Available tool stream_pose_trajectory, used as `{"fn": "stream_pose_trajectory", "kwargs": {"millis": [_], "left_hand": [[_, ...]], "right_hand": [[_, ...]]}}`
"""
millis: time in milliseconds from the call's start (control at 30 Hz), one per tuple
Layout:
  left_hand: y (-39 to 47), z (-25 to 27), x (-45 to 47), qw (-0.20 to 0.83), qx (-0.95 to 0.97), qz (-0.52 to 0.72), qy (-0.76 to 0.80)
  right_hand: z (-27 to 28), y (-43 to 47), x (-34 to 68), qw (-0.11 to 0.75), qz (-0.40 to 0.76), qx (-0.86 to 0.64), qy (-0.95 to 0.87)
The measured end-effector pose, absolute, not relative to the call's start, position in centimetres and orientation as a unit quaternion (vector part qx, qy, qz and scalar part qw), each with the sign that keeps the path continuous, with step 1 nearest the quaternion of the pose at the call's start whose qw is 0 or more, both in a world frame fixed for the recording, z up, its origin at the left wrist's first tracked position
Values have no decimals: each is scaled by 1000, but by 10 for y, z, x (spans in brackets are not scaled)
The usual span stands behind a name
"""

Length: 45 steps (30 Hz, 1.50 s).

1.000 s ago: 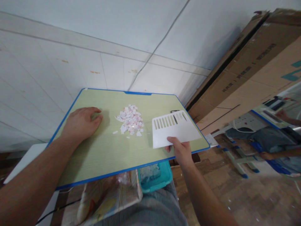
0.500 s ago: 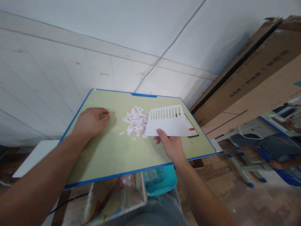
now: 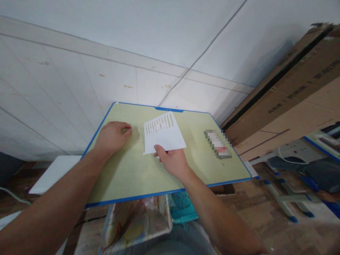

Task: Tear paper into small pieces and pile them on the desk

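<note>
My right hand (image 3: 172, 161) grips the lower edge of a white slotted paper sheet (image 3: 163, 140), thumb on top and fingers beneath. A row of narrow cut-out slots runs along the sheet's far side. Pinkish-white paper scraps (image 3: 160, 126) show through some slots; the sheet hides most of their pile. My left hand (image 3: 113, 137) rests on the left of the pale green tabletop (image 3: 127, 177), thumb and index finger curled together around a small gap with nothing visible in it. Its other fingers are mostly hidden.
A blurred-out flat object (image 3: 218, 143) lies at the table's right. Large cardboard boxes (image 3: 292, 95) lean beyond it. Below the front edge are a patterned lined bin (image 3: 156, 230) and a teal tub (image 3: 183, 209). A white wall (image 3: 148, 85) stands behind; another person's arm (image 3: 325, 195) shows far right.
My right hand has moved left with the slotted sheet, which now covers the scrap pile and is turned. My left hand stays in place on the table. The view has shifted slightly.
</note>
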<state>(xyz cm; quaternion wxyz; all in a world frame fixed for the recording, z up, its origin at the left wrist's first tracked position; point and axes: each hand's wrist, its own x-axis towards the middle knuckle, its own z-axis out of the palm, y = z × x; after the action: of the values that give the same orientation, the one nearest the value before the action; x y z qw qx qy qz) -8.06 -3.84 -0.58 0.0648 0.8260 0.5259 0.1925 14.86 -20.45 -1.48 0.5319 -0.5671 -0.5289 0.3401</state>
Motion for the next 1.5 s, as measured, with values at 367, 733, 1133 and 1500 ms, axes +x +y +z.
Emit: {"fn": "stream_pose_trajectory", "kwargs": {"millis": [367, 733, 1133, 1500], "left_hand": [[-43, -1, -80, 72, 823, 183, 533], [-40, -2, -80, 75, 836, 179, 514], [-45, -4, -81, 81, 835, 179, 515], [-43, -5, -82, 82, 835, 168, 518]], "right_hand": [[-5, -289, 198, 482, 329, -642, -497], [-7, -309, 221, 573, 347, -625, -400], [-10, -312, 221, 563, 368, -643, -366], [-12, -312, 222, 587, 368, -630, -351]]}}
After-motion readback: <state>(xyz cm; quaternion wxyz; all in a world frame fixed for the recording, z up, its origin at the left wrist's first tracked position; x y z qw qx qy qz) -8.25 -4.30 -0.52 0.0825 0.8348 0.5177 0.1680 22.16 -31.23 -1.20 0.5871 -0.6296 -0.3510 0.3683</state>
